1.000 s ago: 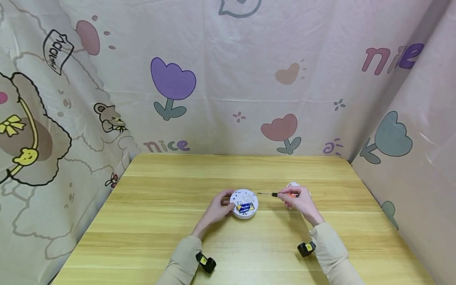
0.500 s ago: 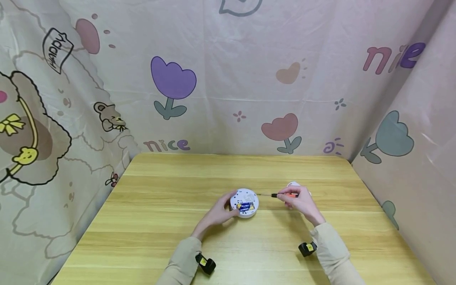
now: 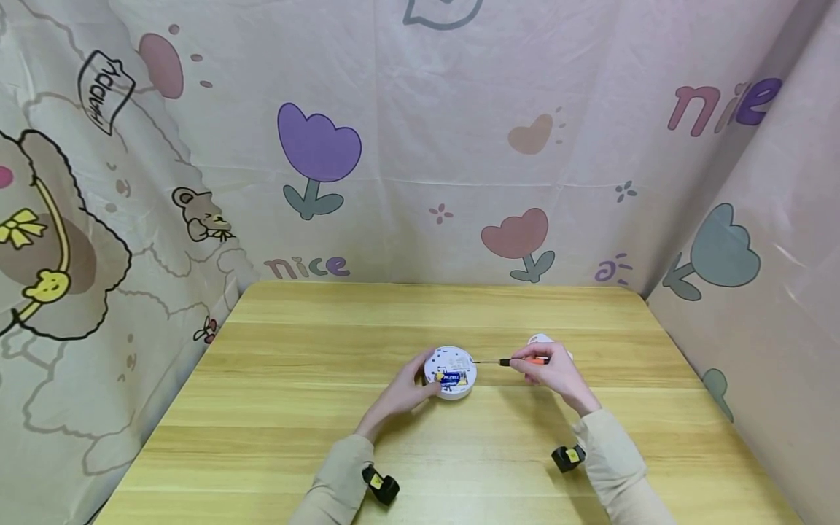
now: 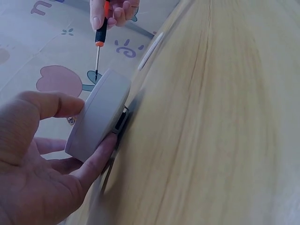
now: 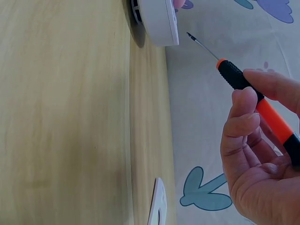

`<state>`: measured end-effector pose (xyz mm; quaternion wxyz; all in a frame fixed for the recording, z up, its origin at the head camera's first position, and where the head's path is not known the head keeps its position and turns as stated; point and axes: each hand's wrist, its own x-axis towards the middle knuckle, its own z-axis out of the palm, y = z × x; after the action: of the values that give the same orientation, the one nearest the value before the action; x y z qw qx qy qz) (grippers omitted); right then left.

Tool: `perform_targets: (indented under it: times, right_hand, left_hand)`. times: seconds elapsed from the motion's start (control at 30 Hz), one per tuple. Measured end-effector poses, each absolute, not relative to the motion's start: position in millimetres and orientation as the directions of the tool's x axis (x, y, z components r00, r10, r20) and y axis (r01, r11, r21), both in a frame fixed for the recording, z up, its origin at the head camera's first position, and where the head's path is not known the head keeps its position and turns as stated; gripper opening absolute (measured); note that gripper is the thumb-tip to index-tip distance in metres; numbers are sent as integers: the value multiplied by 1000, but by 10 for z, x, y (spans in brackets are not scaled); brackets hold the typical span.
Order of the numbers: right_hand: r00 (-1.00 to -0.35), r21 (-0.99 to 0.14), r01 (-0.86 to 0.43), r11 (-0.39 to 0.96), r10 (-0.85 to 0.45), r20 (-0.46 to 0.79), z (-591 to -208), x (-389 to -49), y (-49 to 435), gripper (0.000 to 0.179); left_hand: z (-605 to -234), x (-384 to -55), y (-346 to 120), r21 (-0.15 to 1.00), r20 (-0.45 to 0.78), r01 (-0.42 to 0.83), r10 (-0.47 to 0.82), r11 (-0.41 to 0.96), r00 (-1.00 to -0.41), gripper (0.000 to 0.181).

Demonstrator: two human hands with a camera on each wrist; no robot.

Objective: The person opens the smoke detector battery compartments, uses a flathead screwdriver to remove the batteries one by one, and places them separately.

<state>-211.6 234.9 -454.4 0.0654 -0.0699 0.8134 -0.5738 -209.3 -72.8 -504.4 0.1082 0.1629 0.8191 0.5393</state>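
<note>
My left hand grips a round white device by its left side. In the left wrist view the thumb lies on the upper face and the fingers support the underside, where a dark bracket shows. A blue and yellow battery sits in the face of the device. My right hand pinches an orange and black screwdriver between thumb and fingers. Its shaft points left at the device's right rim. In the right wrist view the dark tip stands just apart from the face.
Behind the right hand, a thin white piece lies on the wooden table, partly hidden by that hand. Black wrist cameras hang at the left and right sleeves. A patterned cloth surrounds the table at the back and sides.
My left hand has shifted its hold, with the thumb now on the near left rim, and the device has turned slightly. The screwdriver's tip has moved slightly toward me; the right hand still pinches it.
</note>
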Motion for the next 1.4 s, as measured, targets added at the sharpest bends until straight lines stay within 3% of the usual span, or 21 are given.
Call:
perform_targets:
  times: [0.33, 0.63, 0.83, 1.13, 1.4]
  right_hand:
    - [-969, -926, -57, 374, -245, -39, -4483, -2085, 2355, 27]
    - [-931, -877, -167, 450, -365, -10, -4362, -2087, 2292, 19]
    - [-921, -817, -245, 521, -389, 27, -4263, -2109, 2195, 10]
    - [-912, -741, -266, 617, -409, -13, -4097, -2135, 2023, 6]
    - [-907, -580, -360, 731, -421, 33, -3962, -2113, 1836, 7]
  left_hand:
    - [-5022, -2106, -702, 917, -6, 150, 391, 369, -921, 77]
    - [-5030, -2113, -678, 919, -9, 143, 381, 368, -925, 76]
    - [-5044, -2118, -674, 918, 7, 158, 385, 363, -923, 75]
    - [-5040, -2119, -685, 914, 11, 167, 389, 370, -921, 76]
    - [-5030, -2115, -680, 913, -5, 159, 399, 376, -917, 75]
